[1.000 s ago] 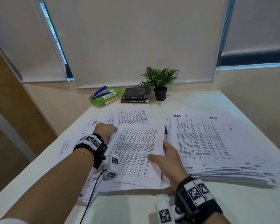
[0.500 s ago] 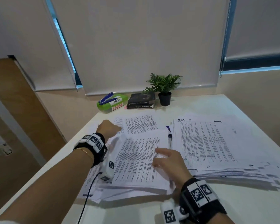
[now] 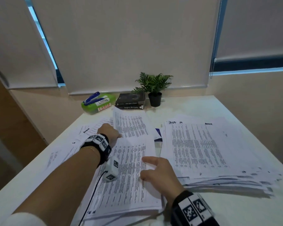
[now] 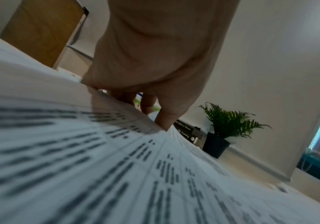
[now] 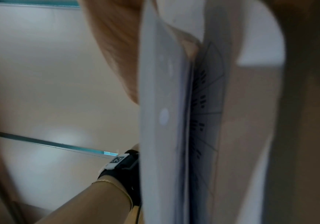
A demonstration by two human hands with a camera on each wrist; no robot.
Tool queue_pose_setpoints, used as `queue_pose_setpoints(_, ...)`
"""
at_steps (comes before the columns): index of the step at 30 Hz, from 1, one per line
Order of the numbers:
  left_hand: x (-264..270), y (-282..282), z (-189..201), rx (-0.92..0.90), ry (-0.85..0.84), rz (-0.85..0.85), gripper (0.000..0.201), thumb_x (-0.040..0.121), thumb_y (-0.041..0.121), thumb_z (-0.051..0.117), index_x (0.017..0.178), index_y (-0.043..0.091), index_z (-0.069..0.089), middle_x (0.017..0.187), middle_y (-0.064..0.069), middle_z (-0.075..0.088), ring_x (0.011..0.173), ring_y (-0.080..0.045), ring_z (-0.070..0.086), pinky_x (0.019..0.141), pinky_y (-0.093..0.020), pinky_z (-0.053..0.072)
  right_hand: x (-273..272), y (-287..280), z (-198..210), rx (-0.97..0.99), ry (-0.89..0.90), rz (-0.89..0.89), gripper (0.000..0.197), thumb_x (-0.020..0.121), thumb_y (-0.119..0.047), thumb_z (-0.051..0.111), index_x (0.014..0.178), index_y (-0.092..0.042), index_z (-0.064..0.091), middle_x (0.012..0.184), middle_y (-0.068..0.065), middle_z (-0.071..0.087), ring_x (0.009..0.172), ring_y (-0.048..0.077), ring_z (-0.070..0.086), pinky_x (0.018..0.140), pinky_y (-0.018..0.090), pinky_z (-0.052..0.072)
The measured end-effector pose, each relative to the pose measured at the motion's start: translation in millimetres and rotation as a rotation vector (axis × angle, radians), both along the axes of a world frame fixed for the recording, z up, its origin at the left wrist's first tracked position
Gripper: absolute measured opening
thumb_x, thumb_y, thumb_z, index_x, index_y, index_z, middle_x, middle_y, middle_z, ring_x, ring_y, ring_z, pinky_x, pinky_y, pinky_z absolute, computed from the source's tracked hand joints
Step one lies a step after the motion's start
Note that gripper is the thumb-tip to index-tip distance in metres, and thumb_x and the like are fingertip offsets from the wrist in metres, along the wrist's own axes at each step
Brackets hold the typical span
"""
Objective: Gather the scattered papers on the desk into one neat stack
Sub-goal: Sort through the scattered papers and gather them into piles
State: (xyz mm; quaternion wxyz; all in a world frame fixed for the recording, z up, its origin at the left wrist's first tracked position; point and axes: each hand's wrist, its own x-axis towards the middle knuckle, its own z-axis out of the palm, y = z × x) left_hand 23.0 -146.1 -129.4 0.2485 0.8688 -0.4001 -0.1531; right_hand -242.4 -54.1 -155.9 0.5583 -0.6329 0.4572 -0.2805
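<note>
A bundle of printed papers (image 3: 129, 168) lies at the desk's middle, its far end raised off the sheets below. My left hand (image 3: 110, 132) grips the bundle's left edge; in the left wrist view its fingers (image 4: 147, 104) curl over that edge of the papers (image 4: 98, 166). My right hand (image 3: 158, 175) holds the right edge, thumb on top and fingers hidden beneath. The right wrist view shows the bundle (image 5: 161, 106) edge-on between the thumb (image 5: 117, 53) and the fingers. To the right sits a large uneven stack (image 3: 203, 152). Loose sheets (image 3: 64, 152) lie spread at the left.
Along the wall stand a green box (image 3: 96, 105) with a blue stapler on it, two dark books (image 3: 131, 101) and a small potted plant (image 3: 154, 88). A blue-edged item (image 3: 158, 136) shows between bundle and stack. Bare white desk (image 3: 203, 105) lies beyond the stack.
The far end of the bundle has lifted off the desk between both hands. My right thumb has settled on top of its right edge, and my left hand stays at the left edge.
</note>
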Motion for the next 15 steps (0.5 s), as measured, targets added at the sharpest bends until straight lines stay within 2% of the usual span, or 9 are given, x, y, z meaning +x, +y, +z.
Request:
queue_pose_setpoints(2, -7.9, 2.7, 10.6, -0.202, -0.013, 0.073, 0.024, 0.095, 0.019, 0.073, 0.111, 0.000, 0.071, 0.104, -0.010, 0.073, 0.096, -0.035, 0.072, 0.082, -0.042, 0.063, 0.2, -0.9, -1.4, -0.010, -0.018, 0.000, 0.059, 0.086, -0.008, 0.075, 0.140, -0.025, 0.061, 0.139, -0.011, 0.057, 0.118, 0.003, 0.053, 0.097, 0.021, 0.040)
queue_pose_setpoints(4, -9.0, 5.7, 31.8, -0.459, -0.047, 0.124, 0.020, 0.103, 0.021, 0.061, 0.118, 0.008, 0.065, 0.105, -0.006, 0.067, 0.096, -0.034, 0.068, 0.084, -0.042, 0.058, -0.5, -2.1, -3.7, -0.023, -0.045, -0.001, 0.057, 0.088, -0.008, 0.076, 0.139, -0.028, 0.061, 0.135, -0.015, 0.056, 0.114, -0.002, 0.054, 0.093, 0.016, 0.040)
queue_pose_setpoints(7, -3.5, 20.1, 78.4, -0.746, -0.063, 0.162, 0.031, 0.109, 0.030, 0.054, 0.120, 0.003, 0.065, 0.106, -0.006, 0.067, 0.093, -0.030, 0.066, 0.084, -0.040, 0.057, -0.1, -3.5, -5.5, -0.041, -0.044, 0.011, 0.047, 0.090, -0.008, 0.075, 0.132, -0.027, 0.068, 0.132, -0.015, 0.060, 0.124, 0.003, 0.051, 0.103, 0.021, 0.035)
queue_pose_setpoints(9, -1.2, 34.4, 112.2, -0.902, -0.064, 0.233, 0.035, 0.110, 0.032, 0.054, 0.118, -0.001, 0.064, 0.105, -0.007, 0.064, 0.093, -0.027, 0.062, 0.077, -0.031, 0.049, 0.1, -3.4, -4.7, -0.040, -0.053, 0.013, 0.038, 0.091, -0.007, 0.074, 0.124, -0.027, 0.073, 0.130, -0.013, 0.064, 0.125, 0.005, 0.052, 0.104, 0.024, 0.035)
queue_pose_setpoints(11, 6.4, 46.1, 135.6, -0.982, -0.036, 0.281, 0.038, 0.110, 0.033, 0.055, 0.116, -0.003, 0.063, 0.105, -0.012, 0.065, 0.092, -0.026, 0.059, 0.073, -0.026, 0.042, 0.9, -2.3, -3.0, -0.043, -0.049, 0.004, 0.035, 0.092, -0.007, 0.072, 0.120, -0.027, 0.075, 0.133, -0.012, 0.065, 0.128, 0.007, 0.053, 0.105, 0.025, 0.036)
queue_pose_setpoints(12, 11.8, 50.7, 141.8, -0.999, 0.008, 0.276, 0.039, 0.108, 0.035, 0.056, 0.117, -0.002, 0.063, 0.112, -0.014, 0.068, 0.096, -0.028, 0.063, 0.074, -0.027, 0.044, 1.5, -2.2, -2.7, -0.045, -0.043, -0.001, 0.034, 0.093, -0.007, 0.070, 0.120, -0.027, 0.075, 0.135, -0.011, 0.064, 0.130, 0.008, 0.053, 0.106, 0.026, 0.037)
queue_pose_setpoints(13, 16.4, 57.5, 143.5, -0.978, 0.084, 0.258, 0.042, 0.107, 0.039, 0.059, 0.120, 0.000, 0.063, 0.119, -0.014, 0.070, 0.103, -0.031, 0.067, 0.077, -0.030, 0.049, 1.9, -2.6, -2.7, -0.040, -0.037, -0.007, 0.034, 0.094, -0.008, 0.069, 0.122, -0.026, 0.075, 0.136, -0.010, 0.064, 0.131, 0.009, 0.054, 0.108, 0.027, 0.037)
queue_pose_setpoints(14, 18.1, 64.3, 140.7, -0.929, 0.160, 0.211, 0.043, 0.105, 0.042, 0.061, 0.121, 0.003, 0.064, 0.119, -0.012, 0.071, 0.105, -0.032, 0.070, 0.076, -0.034, 0.053, 2.0, -3.1, -2.1, -0.030, -0.038, -0.017, 0.032, 0.097, -0.010, 0.066, 0.124, -0.025, 0.074, 0.137, -0.010, 0.065, 0.132, 0.010, 0.054, 0.109, 0.028, 0.038)
queue_pose_setpoints(15, 14.3, 72.4, 132.3, -0.851, 0.214, 0.149, 0.040, 0.104, 0.044, 0.063, 0.117, 0.006, 0.064, 0.109, -0.009, 0.070, 0.095, -0.030, 0.071, 0.067, -0.034, 0.053, 1.6, -3.7, -0.6, -0.016, -0.049, -0.027, 0.030, 0.100, -0.014, 0.063, 0.126, -0.023, 0.073, 0.136, -0.008, 0.065, 0.133, 0.012, 0.055, 0.109, 0.029, 0.039)
